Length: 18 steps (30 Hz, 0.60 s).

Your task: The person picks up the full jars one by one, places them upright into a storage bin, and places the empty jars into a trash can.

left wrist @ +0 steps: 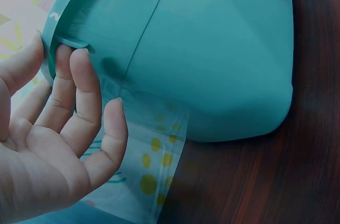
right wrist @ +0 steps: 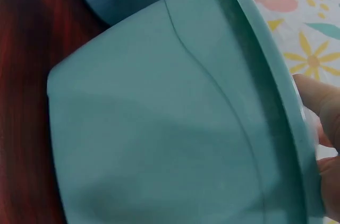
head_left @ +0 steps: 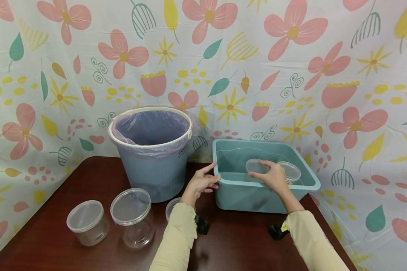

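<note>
1. The teal rectangular plastic basin (head_left: 237, 192) sits on the dark red-brown wooden surface (head_left: 54, 248) at centre right of the head view, with water inside.
2. The left hand (head_left: 201, 183) rests at the basin's left rim, fingers nearly straight, with fingertips (left wrist: 79, 57) tucked under the lip in the left wrist view; it does not clasp anything.
3. The right hand (head_left: 273, 177) reaches over the near rim into the basin and grips a clear round plastic container (head_left: 256, 165); a second clear round piece (head_left: 289, 171) lies just beside it, to the right.
4. A blue-grey plastic bucket lined with a pale purple bag (head_left: 152, 150) stands left of the basin, near it.
5. At lower left stand two clear lidded plastic jars, a smaller one (head_left: 87, 222) and a larger one (head_left: 133, 216).
6. Another clear round container (head_left: 171, 207) shows partly behind the left sleeve (head_left: 178, 237).
7. A flower-printed cloth (head_left: 291, 56) hangs behind everything.
</note>
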Available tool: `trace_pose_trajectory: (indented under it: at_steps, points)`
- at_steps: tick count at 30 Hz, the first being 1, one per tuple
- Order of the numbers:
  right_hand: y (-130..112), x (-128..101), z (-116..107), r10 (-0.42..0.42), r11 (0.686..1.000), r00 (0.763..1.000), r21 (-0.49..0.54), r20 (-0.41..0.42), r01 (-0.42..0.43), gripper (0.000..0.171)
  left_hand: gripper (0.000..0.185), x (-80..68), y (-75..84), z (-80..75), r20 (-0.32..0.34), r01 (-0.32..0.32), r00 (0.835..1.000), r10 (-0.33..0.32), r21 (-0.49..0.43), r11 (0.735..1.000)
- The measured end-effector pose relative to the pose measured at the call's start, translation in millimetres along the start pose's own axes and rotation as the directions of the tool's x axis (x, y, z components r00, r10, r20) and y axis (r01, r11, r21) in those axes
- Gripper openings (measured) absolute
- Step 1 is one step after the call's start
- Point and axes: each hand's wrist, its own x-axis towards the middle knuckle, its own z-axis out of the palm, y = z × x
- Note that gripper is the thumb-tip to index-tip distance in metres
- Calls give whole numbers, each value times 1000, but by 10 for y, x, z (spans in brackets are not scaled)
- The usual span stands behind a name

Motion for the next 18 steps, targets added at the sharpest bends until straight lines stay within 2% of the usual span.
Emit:
trace_pose_trajectory:
  at_steps: [6,9,18]
  points:
    - [-39,4,-116,31,998,988,-54,153,-23,69,56,17,-11,-17,-7,1,1000,-1,-7,1000]
    - [-40,-10,-140,37,998,980,-50,193,-28,70,56,19,-19,-19,-4,-5,1000,5,-2,1000]
    - [-106,-84,-127,-32,990,991,-131,130,49,62,57,15,-31,3,5,-24,1000,24,13,1000]
